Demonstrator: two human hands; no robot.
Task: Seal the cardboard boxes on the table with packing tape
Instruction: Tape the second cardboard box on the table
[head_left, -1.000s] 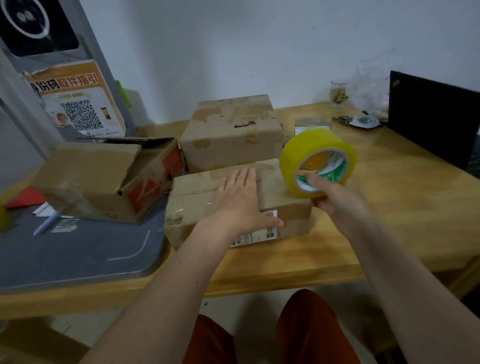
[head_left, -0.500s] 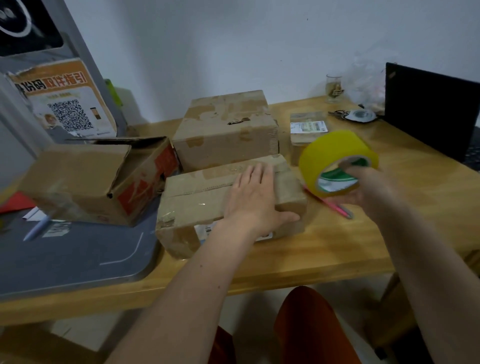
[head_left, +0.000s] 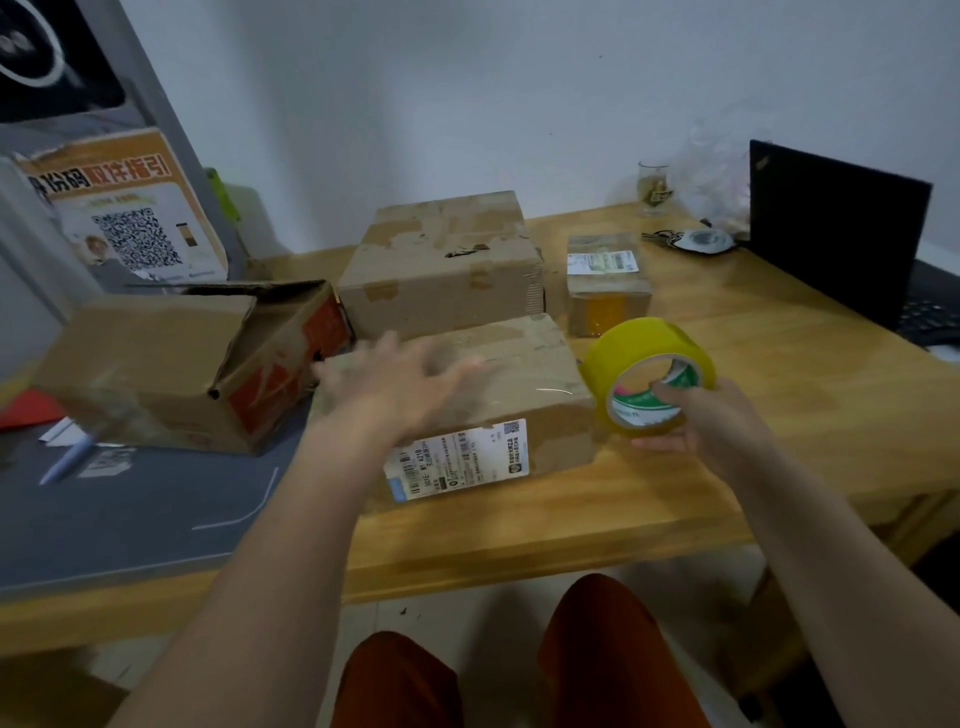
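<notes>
A flat cardboard box (head_left: 524, 374) with a white shipping label lies near the table's front edge, a strip of clear tape shining on its top. My left hand (head_left: 400, 382), blurred and with fingers spread, is over the left part of that box's top. My right hand (head_left: 701, 421) grips a yellow roll of packing tape (head_left: 641, 353) just right of the box, fingers through its core. A larger closed box (head_left: 447, 270) stands behind. An opened box (head_left: 171, 364) lies on its side at the left. A small box (head_left: 605, 283) sits at the back right.
A grey mat (head_left: 119, 514) with a pen (head_left: 67, 460) covers the wooden table's (head_left: 779, 415) left part. A black laptop (head_left: 836, 234) stands at the right edge, with keys (head_left: 691, 239) and a glass (head_left: 653, 187) behind. A QR-code sign (head_left: 119, 213) leans at the back left.
My left hand slid from the box's right part to its left. My right hand drew the tape roll down and to the right of the box.
</notes>
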